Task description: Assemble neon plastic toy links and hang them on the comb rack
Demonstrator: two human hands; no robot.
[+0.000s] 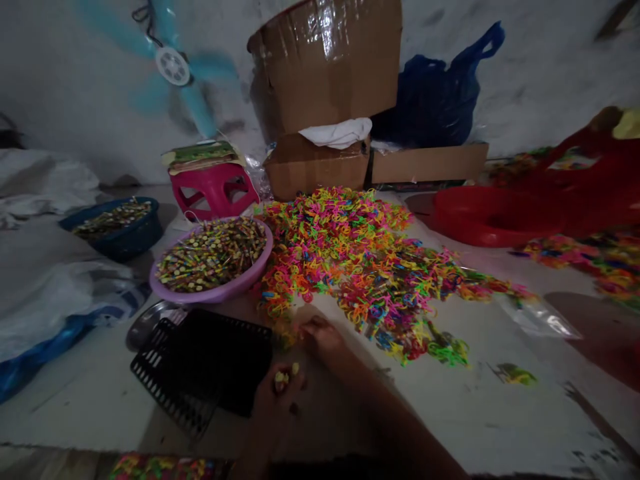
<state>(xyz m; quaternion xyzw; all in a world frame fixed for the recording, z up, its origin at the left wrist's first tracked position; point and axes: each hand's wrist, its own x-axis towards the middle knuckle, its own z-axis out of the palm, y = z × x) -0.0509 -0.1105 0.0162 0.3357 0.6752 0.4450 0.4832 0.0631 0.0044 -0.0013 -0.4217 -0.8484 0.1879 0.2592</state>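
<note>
My left hand (pixel 276 395) is closed around a few small pieces (pixel 283 379) with pale yellow ends, like those in the lilac basin. It is beside the right edge of a black plastic basket (pixel 215 360). To its upper right, my right hand (pixel 320 339) has its fingers drawn together at the near edge of a big heap of small bright plastic pieces (pixel 345 247). Whatever is between those fingertips is too dark and small to make out. The lilac basin (pixel 263 267) stands beyond the basket, full of short, thin, multicoloured sticks.
A steel bowl (pixel 140 327) sits behind the basket; a blue tub (pixel 125 247) and a pink stool (pixel 215 187) stand farther back. Cardboard boxes (pixel 320 163) and a fan (pixel 173 65) are by the wall. At right are a red basin (pixel 480 230) and a clear bag (pixel 547 320).
</note>
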